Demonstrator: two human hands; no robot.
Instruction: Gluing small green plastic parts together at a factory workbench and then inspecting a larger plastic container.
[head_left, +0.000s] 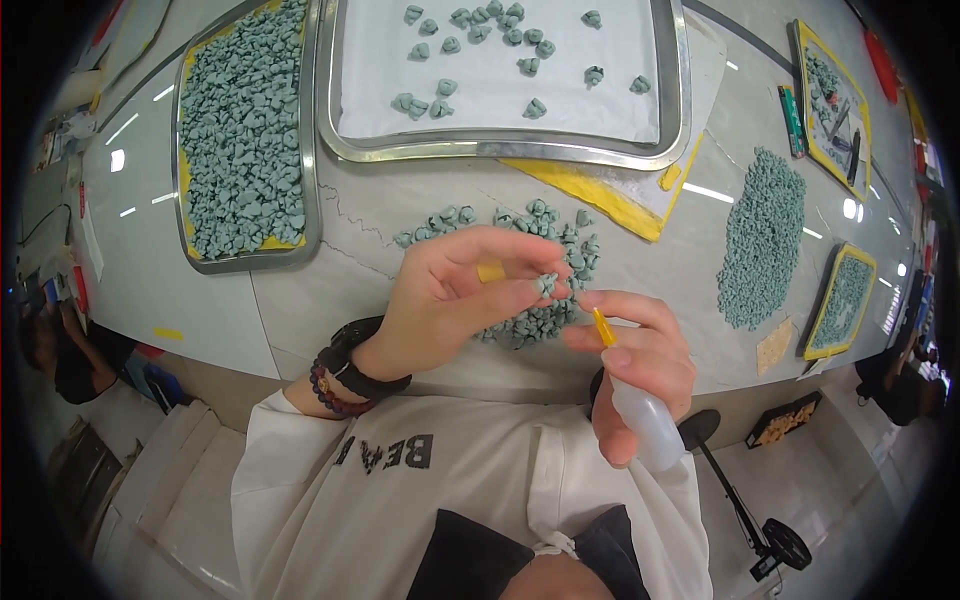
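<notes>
Left hand (450,300): fingertip grip on one small grey-green piece (546,285), above a loose pile (530,270) on the surface (400,215). Right hand (640,360): closed around a squeeze bottle (645,420); yellow nozzle (603,327) beside the piece. Bottle's body mostly hidden by fingers.

A steel tray (247,258) heaped with grey-green pieces sits at my far left, and a larger tray (500,148) lined with white holds a scattered few. To my right, a loose heap (765,235) lies on the table (200,310) beside a small yellow tray (842,300).
</notes>
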